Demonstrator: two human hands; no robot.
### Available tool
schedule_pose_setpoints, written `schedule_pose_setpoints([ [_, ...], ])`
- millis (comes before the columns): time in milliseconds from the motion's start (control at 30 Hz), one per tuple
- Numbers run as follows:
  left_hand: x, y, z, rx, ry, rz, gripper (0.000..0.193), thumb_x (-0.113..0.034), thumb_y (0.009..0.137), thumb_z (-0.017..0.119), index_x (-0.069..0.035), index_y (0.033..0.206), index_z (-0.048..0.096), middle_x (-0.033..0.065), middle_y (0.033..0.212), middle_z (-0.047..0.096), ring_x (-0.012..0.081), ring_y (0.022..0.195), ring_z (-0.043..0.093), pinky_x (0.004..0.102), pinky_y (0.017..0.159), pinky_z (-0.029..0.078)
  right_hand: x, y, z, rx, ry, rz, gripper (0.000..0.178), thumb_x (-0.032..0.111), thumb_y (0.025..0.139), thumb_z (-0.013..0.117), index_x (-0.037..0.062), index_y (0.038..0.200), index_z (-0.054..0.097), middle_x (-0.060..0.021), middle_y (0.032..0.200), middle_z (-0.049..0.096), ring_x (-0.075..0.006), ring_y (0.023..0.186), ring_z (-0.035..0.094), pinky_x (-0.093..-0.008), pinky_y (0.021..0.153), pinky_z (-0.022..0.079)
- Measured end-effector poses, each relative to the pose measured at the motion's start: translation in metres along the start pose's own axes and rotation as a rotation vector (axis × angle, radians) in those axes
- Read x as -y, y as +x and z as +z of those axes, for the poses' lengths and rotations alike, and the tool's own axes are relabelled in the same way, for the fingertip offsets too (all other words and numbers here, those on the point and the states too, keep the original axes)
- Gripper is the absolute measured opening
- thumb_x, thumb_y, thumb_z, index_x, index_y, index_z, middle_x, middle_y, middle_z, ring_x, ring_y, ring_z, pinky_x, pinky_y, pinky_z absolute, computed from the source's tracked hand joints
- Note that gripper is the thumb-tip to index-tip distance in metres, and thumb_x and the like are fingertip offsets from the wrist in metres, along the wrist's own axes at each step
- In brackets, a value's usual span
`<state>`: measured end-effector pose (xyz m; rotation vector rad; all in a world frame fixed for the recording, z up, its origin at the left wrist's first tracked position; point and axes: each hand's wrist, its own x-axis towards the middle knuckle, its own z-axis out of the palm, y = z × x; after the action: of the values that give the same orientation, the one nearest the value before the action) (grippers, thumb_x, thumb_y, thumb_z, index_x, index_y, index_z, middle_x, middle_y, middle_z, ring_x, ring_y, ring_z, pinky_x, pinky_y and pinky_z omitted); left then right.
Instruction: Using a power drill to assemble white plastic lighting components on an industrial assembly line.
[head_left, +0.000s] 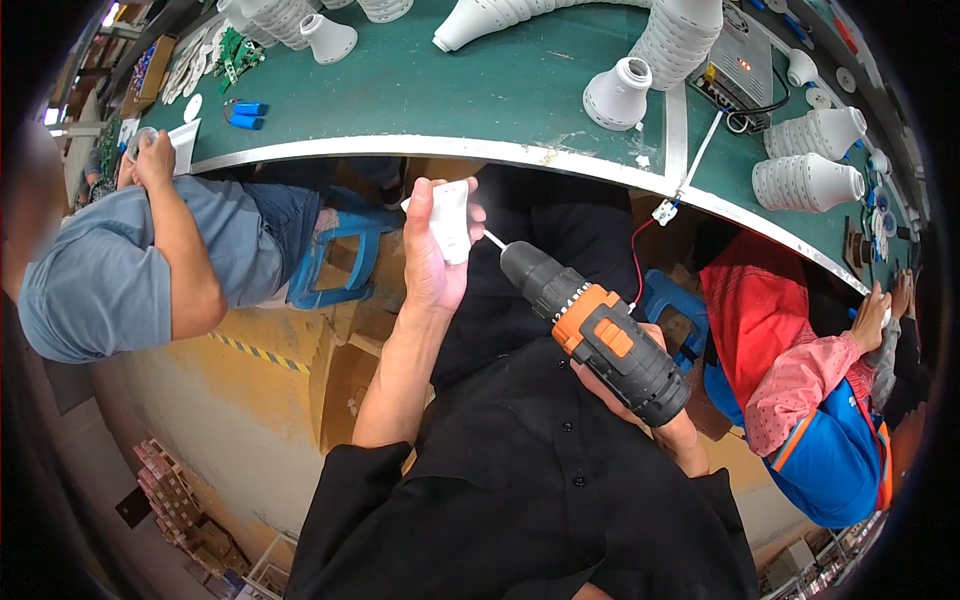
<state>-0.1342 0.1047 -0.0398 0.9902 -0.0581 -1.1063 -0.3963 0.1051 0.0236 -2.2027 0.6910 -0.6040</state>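
Observation:
My left hand (433,268) is closed around a small white plastic piece (451,222), thumb on its near side and fingertips showing past its right edge. In my right hand (602,388) is an orange and black cordless drill (598,330), tilted toward the upper left. Its thin bit ends right beside the white piece; whether they touch I cannot tell. Most of my right hand is hidden behind the drill body. Both hands are over my lap, below the green workbench (460,105).
White cone-shaped housings (617,95) stand singly and in stacks on the bench. A metal power box (740,70) with a cable, blue cells (246,115) and green circuit boards (237,54) lie there too. One person sits left, others right. A red wire hangs near the bench edge.

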Motion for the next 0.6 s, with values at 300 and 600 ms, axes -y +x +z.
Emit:
schedule_pose_setpoints([
  [300,0.002,0.004,0.004,0.19,-0.045,0.003,0.067,-0.064,0.097,0.038,-0.004,0.114,0.06,0.0095,0.082,0.063,0.0173,0.06,0.056,0.029,0.053,0.042,-0.003,0.002,0.005,0.033,0.155,0.059,0.04,0.007,0.072,0.084,0.0142,0.108,0.068,-0.0036,0.107,0.068,-0.0263,0.096,0.063,-0.0377,0.084,0.046],
  [600,0.005,0.004,0.007,0.122,-0.003,0.195,0.056,-0.05,0.098,0.037,-0.002,0.112,0.061,0.0115,0.082,0.062,0.0189,0.062,0.056,0.0306,0.053,0.043,-0.002,0.005,0.007,0.053,0.135,0.086,0.04,0.007,0.073,0.083,0.0134,0.109,0.067,-0.0035,0.106,0.068,-0.0262,0.098,0.063,-0.0383,0.084,0.046],
])
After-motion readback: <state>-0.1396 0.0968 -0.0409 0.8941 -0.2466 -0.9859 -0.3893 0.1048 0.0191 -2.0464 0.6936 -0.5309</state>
